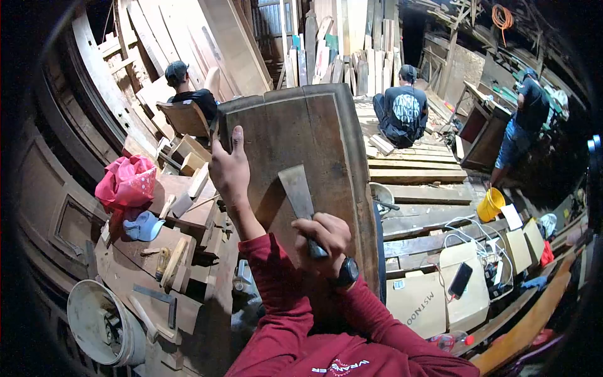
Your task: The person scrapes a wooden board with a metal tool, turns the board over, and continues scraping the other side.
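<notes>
A large dark wooden panel (pixel 286 135) with a moulded border stands tilted in front of me. My left hand (pixel 231 166) rests at the panel's left edge, thumb pointing up along its face and fingers mostly hidden behind the edge. In my right hand (pixel 323 242) is a scraper (pixel 297 191) with a wide metal blade; my fingers are wrapped round its dark handle. The blade lies over the middle of the panel's face, pointing up and slightly left. A dark watch (pixel 348 271) is on my right wrist.
Left: a workbench (pixel 135 254) with tools, a pink bag (pixel 127 181) and a white bucket (pixel 105 323). Right: a yellow bucket (pixel 490 204), cardboard (pixel 414 305) and a phone (pixel 460 280). Three people sit or stand further back: (pixel 196 99) is one person's dark shirt.
</notes>
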A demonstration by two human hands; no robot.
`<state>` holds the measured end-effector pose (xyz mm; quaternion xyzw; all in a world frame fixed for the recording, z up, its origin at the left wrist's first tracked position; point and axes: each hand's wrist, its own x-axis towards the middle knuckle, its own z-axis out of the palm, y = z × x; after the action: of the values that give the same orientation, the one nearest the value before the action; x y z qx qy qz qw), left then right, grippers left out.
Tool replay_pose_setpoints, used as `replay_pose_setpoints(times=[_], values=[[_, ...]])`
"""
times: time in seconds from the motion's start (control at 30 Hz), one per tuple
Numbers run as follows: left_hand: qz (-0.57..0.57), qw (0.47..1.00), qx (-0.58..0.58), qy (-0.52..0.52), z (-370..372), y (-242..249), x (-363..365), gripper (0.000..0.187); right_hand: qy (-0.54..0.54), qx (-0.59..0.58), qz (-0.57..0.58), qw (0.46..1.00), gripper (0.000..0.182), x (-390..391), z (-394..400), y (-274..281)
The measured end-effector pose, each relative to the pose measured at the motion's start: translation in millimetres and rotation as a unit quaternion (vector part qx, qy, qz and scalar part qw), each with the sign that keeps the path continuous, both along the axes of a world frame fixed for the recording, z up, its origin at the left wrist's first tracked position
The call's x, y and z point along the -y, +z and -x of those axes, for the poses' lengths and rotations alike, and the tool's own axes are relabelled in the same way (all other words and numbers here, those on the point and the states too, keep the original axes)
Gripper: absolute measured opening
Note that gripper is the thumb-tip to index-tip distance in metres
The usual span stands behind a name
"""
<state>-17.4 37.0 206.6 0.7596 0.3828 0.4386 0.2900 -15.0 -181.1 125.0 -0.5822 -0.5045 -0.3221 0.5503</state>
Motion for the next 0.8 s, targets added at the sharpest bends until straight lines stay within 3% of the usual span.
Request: replay_pose_setpoints(times=[0.13, 0.2, 0.37, 0.47, 0.8], values=[[-0.04, 0.996, 0.056, 0.057, -7, -9, 1, 0.084, 0.009, -0.055, -0.018, 0.998, 0.026, -10, 6, 8], [-0.012, 1.0, 0.024, 0.008, -3, -6, -6, 0.087, 0.018, -0.084, -0.027, 0.996, 0.026, -17, 5, 13], [-0.039, 0.997, 0.057, 0.025, -6, -7, 0, 0.087, 0.037, 0.056, -0.022, 0.998, 0.022, 9, -5, 2], [-0.026, 0.999, 0.035, 0.024, -1, -1, 2, 0.092, 0.007, 0.058, -0.014, 0.998, 0.022, -6, -1, -11], [0.014, 0.999, -0.029, 0.016, 5, 10, 9, 0.092, 0.046, -0.086, 0.0, 0.995, 0.033, -16, 6, 7]])
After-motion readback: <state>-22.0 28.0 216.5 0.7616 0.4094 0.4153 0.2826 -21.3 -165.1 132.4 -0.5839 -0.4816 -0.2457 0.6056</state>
